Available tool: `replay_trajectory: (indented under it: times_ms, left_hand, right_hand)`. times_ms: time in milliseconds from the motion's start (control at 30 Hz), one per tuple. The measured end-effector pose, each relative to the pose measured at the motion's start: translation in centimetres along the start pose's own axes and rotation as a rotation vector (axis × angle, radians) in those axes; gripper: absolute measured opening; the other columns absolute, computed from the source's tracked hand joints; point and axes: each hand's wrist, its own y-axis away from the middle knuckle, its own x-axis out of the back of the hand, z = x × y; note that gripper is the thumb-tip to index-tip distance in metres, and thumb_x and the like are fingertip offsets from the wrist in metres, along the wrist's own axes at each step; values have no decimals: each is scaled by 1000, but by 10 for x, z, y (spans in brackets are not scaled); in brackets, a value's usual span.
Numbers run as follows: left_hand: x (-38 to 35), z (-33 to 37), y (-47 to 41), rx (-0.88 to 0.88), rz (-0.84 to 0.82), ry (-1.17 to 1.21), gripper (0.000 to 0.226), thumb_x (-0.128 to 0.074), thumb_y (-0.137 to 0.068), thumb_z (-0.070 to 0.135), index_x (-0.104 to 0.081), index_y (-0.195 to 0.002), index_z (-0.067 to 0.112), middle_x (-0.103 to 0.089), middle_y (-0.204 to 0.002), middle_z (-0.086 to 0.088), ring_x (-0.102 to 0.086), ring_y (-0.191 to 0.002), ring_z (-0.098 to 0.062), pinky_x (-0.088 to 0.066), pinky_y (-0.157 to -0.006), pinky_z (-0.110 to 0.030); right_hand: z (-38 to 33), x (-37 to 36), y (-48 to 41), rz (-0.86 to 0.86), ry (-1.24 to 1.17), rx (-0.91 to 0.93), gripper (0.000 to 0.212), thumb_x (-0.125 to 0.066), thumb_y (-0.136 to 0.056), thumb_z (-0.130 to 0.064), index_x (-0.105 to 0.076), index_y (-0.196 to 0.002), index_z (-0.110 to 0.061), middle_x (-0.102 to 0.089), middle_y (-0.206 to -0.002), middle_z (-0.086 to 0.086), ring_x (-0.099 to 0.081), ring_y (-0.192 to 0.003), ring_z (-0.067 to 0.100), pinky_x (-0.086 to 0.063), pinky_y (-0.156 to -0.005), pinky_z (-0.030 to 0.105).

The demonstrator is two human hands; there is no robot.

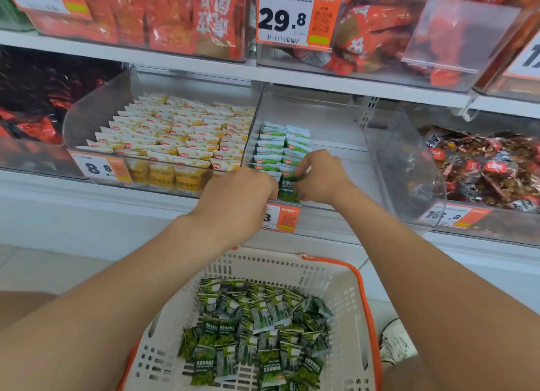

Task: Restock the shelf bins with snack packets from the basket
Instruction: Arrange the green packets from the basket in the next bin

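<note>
Basket (pixel 330 270) below; green packet (pixel 287 187) upright, logo up, in pinch of left hand (pixel 238 199) and right hand (pixel 321 177).

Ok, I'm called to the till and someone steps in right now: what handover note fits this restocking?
Left hand: at the front of the clear bin; fingers hidden, grip unclear.
Right hand: pinches one green packet at the front of the rows.
Done: two rows of green packets stand along the bin's left side; its right side is unfilled.
Left to do: seat this packet, then shelve the many loose packets in the basket below.
</note>
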Motion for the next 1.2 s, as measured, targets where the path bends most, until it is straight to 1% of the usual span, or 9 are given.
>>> replay_trajectory:
  times_ms: [133,233,400,500,633,800,933,1100,1200]
  left_hand:
    - [4,4,8,-60,93,47,12,-64,-94,24,-63,-105,29,-54,-107,6,-62,-86,-23,-57,-66,-41]
    - [10,8,19,-119,113,121,10,-64,-94,33,-56,-88,31,-54,-88,12,-57,-77,-13,-48,-58,-34]
    - [-18,16,40,-224,-311,100,18,-62,-96,45,-56,-83,33,-53,-77,16,-51,-76,-5,-45,-64,-32]
    - [-62,26,47,-212,-555,72,10,-58,-98,40,-58,-90,34,-54,-86,14,-56,-86,-14,-46,-71,-34]
    - [-147,30,67,-112,-787,102,22,-50,-98,23,-64,-89,8,-63,-82,-6,-59,-74,-28,-50,-69,-40]
    - [-252,32,112,105,-917,214,20,-57,-95,14,-54,-75,15,-59,-75,-5,-60,-69,-27,-47,-65,-35]
    - [-309,46,145,138,-1010,226,20,-56,-97,7,-62,-111,20,-62,-123,-9,-62,-99,-28,-55,-88,-41]
    - [-332,69,154,92,-1154,252,96,-54,-87,-21,-29,-158,39,3,-168,2,-65,-107,-32,-58,-88,-45]
    - [-348,72,159,59,-1126,258,86,-54,-98,-4,-18,-165,36,15,-170,4,-61,-119,-36,-55,-93,-46]
  right_hand:
    - [11,15,15,-167,-76,50,17,-64,-92,-9,-76,-87,-20,-64,-79,-11,-62,-87,17,-48,-72,24]
    - [14,23,32,3,-10,152,18,-58,-96,-12,-74,-102,-16,-67,-84,-6,-65,-82,16,-42,-58,8]
    - [8,30,95,358,67,398,16,-56,-82,-15,-67,-88,-24,-63,-64,-7,-61,-61,18,-53,-64,34]
    - [16,17,130,69,169,367,12,-52,-80,-25,-64,-82,-26,-62,-64,-7,-62,-64,21,-58,-66,38]
    - [36,-7,149,-317,479,372,16,-57,-92,-27,-65,-105,-24,-61,-100,5,-62,-92,29,-58,-77,43]
    - [53,-34,153,-526,708,432,6,-52,-97,-17,-50,-91,-18,-50,-92,5,-54,-72,24,-47,-60,34]
    - [61,-51,151,-638,737,445,17,-53,-98,-13,-41,-87,-19,-44,-82,0,-54,-71,19,-43,-56,33]
    - [64,-65,148,-718,748,441,31,-53,-98,-8,-36,-75,-19,-45,-84,3,-52,-65,19,-42,-51,30]
    - [65,-67,142,-706,756,443,16,-52,-99,-9,-43,-87,-16,-44,-85,1,-52,-69,17,-43,-54,30]
